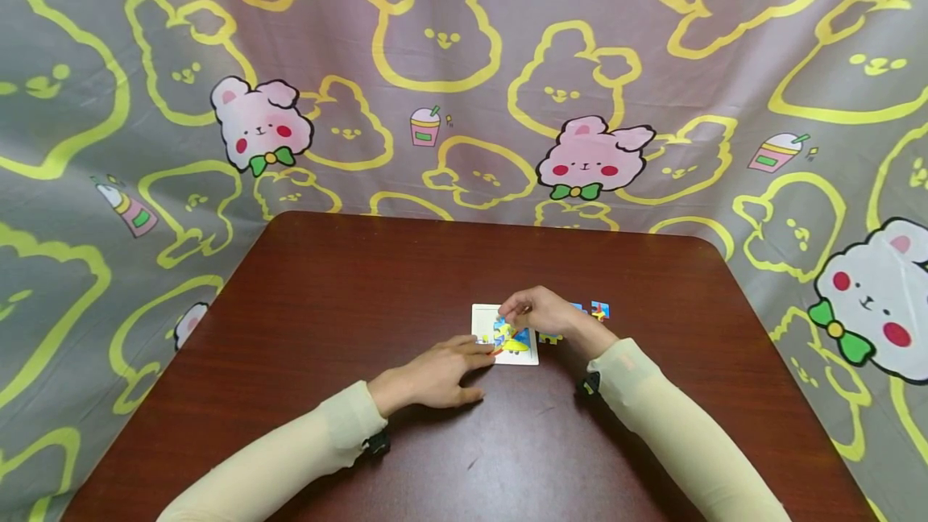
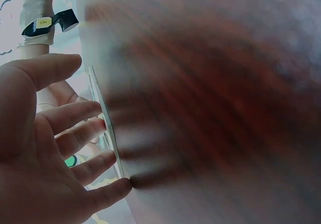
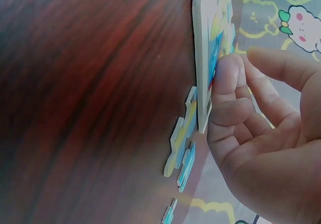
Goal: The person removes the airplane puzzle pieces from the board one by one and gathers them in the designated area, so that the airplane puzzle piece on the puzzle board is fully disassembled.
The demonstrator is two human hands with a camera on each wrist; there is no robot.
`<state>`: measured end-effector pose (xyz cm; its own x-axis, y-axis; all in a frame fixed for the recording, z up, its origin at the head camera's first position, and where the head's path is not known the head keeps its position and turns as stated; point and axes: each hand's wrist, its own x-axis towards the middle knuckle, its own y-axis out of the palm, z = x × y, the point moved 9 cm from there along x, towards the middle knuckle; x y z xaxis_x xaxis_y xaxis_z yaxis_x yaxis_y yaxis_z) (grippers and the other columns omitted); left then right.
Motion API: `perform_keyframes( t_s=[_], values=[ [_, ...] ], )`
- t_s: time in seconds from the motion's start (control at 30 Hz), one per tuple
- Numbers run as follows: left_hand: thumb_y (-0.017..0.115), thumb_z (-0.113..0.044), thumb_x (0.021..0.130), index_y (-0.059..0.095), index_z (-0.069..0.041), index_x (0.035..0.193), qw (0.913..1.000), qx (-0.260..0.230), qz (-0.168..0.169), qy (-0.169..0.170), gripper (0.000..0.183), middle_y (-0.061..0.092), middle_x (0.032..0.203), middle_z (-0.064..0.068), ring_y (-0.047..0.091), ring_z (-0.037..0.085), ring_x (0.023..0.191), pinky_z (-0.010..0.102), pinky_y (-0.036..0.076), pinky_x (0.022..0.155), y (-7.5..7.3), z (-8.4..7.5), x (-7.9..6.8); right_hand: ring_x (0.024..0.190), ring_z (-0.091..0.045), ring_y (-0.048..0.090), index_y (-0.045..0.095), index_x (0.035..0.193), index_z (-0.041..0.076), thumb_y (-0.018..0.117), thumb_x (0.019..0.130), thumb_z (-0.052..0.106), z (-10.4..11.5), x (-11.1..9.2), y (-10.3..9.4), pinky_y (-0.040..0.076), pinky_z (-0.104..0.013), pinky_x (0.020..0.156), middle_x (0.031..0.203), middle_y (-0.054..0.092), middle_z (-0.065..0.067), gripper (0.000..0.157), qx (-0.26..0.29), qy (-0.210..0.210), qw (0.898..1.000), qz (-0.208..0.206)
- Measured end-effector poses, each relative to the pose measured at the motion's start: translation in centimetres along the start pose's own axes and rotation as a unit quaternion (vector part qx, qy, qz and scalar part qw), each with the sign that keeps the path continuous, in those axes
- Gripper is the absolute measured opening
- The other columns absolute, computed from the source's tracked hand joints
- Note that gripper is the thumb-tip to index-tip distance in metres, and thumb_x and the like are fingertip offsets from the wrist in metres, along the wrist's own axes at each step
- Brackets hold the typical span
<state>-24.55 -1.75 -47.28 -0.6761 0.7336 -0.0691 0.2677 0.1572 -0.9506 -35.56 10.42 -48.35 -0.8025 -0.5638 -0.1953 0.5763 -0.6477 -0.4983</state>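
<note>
One brown table [image 1: 348, 280]. Left hand [image 1: 442, 373]: fingers spread; right hand [image 1: 542, 312]: fingers curled, can't tell if pinching anything. Puzzle board [image 1: 483, 316] under both hands' fingertips (brace it). Loose pieces [image 1: 599, 310] just right: align tabs, press flat.

One left hand [image 1: 438, 373], one right hand [image 1: 540, 314], one puzzle board [image 1: 487, 319]

On one brown table [image 1: 326, 304] there are at least three loose puzzle pieces [image 1: 600, 311], but some are partly hidden, so I cannot count them all; there are two pale sleeves [image 1: 283, 449] and two black wrist bands [image 1: 377, 443], and one big cloth [image 1: 464, 14] has three drink cups [image 1: 424, 129] and three nearly whole red-cheeked bunnies [image 1: 594, 159], with more bunny bits at its edges
</note>
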Motion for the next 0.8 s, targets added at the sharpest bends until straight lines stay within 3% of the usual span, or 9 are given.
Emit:
perform_keyframes(
  t_s=[0.37, 0.8],
  values=[
    [0.066, -0.037, 0.093, 0.053, -0.011, 0.145, 1.0000, 0.001, 0.003, -0.001, 0.059, 0.047, 0.155, 0.002, 0.037, 0.033, 0.147, 0.052, 0.036, 0.117, -0.05, 0.01, -0.07, 0.078, -0.020, 0.074, 0.074, 0.108, 0.002, 0.068, 0.087, 0.000, -0.07, 0.14, 0.01, 0.058, -0.030, 0.075, 0.095, 0.075, -0.012, 0.022, -0.011, 0.016, 1.000, -0.013],
    [0.066, -0.037, 0.093, 0.053, -0.012, 0.145, 1.0000, 0.001, 0.002, 0.001, 0.059, 0.047, 0.155, 0.002, 0.038, 0.034, 0.147, 0.051, 0.036, 0.118, -0.14, -0.12, -0.12, 0.080, -0.020, 0.073, 0.071, 0.109, 0.002, 0.067, 0.088, -0.003, 0.18, 0.21, 0.37, 0.060, -0.035, 0.073, 0.097, 0.070, -0.014, 0.022, 0.007, 0.011, 1.000, -0.005]
  ],
)
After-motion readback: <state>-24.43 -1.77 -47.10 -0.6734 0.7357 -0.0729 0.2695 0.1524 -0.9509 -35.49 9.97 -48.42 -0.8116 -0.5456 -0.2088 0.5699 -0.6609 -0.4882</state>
